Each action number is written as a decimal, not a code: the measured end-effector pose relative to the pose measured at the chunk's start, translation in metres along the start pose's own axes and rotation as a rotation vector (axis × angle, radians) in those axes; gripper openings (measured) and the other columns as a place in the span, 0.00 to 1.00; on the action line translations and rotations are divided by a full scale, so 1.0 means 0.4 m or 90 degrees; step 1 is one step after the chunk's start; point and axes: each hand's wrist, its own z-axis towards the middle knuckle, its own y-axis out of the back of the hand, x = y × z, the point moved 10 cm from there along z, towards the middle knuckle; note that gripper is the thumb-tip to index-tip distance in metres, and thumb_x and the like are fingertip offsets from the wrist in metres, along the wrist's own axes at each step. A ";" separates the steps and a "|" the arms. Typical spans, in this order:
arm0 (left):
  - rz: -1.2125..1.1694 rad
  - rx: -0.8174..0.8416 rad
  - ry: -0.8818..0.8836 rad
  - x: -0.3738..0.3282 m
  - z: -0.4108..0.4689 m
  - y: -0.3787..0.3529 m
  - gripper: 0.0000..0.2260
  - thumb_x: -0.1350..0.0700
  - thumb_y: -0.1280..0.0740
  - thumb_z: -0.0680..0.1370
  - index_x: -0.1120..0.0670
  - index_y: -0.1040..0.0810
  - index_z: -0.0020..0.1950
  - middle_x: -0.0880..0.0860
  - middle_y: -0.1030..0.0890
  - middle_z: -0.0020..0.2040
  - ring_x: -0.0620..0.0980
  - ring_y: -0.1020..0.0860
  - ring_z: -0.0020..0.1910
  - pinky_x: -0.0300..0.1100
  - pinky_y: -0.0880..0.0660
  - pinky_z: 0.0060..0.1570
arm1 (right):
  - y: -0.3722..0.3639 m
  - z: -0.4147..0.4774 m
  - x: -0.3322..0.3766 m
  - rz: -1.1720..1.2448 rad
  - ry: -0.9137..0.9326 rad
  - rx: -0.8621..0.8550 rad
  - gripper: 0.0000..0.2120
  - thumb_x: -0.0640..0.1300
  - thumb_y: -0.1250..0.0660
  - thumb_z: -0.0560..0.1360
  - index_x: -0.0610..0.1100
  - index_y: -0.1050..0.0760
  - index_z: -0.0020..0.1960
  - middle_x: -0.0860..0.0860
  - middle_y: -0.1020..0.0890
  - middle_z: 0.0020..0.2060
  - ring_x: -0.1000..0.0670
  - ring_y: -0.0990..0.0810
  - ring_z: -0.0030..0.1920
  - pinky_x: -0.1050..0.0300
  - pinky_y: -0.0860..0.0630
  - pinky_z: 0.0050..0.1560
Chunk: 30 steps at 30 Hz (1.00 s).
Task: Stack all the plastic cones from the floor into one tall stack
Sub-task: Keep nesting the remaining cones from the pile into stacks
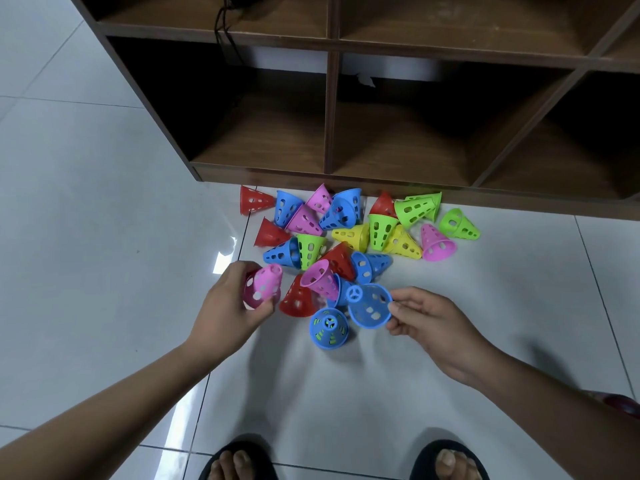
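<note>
Several perforated plastic cones in red, blue, pink, green and yellow lie scattered on the white tiled floor [450,306] in front of a shelf. My left hand [232,306] grips a pink cone [263,285] at the left edge of the pile. My right hand [433,323] pinches the rim of a blue cone [369,306], tilted above the floor. Just below it stands an upright blue cone [329,329] with green showing through its holes. A red cone [298,299] and another pink cone [320,278] lie between my hands.
A dark brown wooden shelf unit [332,133] with open compartments stands right behind the pile, its base touching the far cones. A black cable [221,26] hangs in the upper left compartment. My two feet in black sandals [239,462] are at the bottom edge.
</note>
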 end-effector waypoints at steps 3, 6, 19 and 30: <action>-0.074 0.011 -0.010 -0.066 -0.009 0.001 0.19 0.50 0.21 0.75 0.44 0.25 0.62 0.41 0.19 0.54 0.44 0.19 0.54 0.33 0.24 0.47 | -0.057 -0.011 0.012 0.005 -0.007 0.039 0.09 0.33 0.33 0.83 0.39 0.17 0.60 0.40 0.15 0.42 0.46 0.18 0.42 0.52 0.19 0.50; -0.165 0.027 -0.027 -0.136 -0.020 0.003 0.20 0.48 0.22 0.76 0.42 0.25 0.64 0.42 0.17 0.58 0.48 0.17 0.58 0.37 0.20 0.54 | -0.093 -0.009 0.003 -0.003 -0.018 0.053 0.08 0.33 0.33 0.83 0.40 0.18 0.59 0.43 0.15 0.40 0.46 0.17 0.42 0.53 0.19 0.50; -0.133 0.177 -0.107 -0.218 -0.083 -0.110 0.22 0.37 0.25 0.77 0.40 0.26 0.68 0.36 0.21 0.61 0.42 0.20 0.60 0.38 0.21 0.54 | -0.086 0.057 -0.034 -0.260 -0.018 -0.003 0.07 0.37 0.30 0.81 0.47 0.18 0.55 0.48 0.13 0.48 0.49 0.12 0.44 0.52 0.15 0.47; -0.054 0.161 -0.128 -0.130 -0.060 -0.106 0.12 0.47 0.30 0.84 0.41 0.23 0.67 0.37 0.22 0.63 0.44 0.22 0.63 0.45 0.24 0.63 | -0.154 0.084 0.083 -0.639 0.280 0.124 0.23 0.33 0.37 0.74 0.51 0.24 0.65 0.59 0.25 0.65 0.55 0.21 0.58 0.52 0.21 0.58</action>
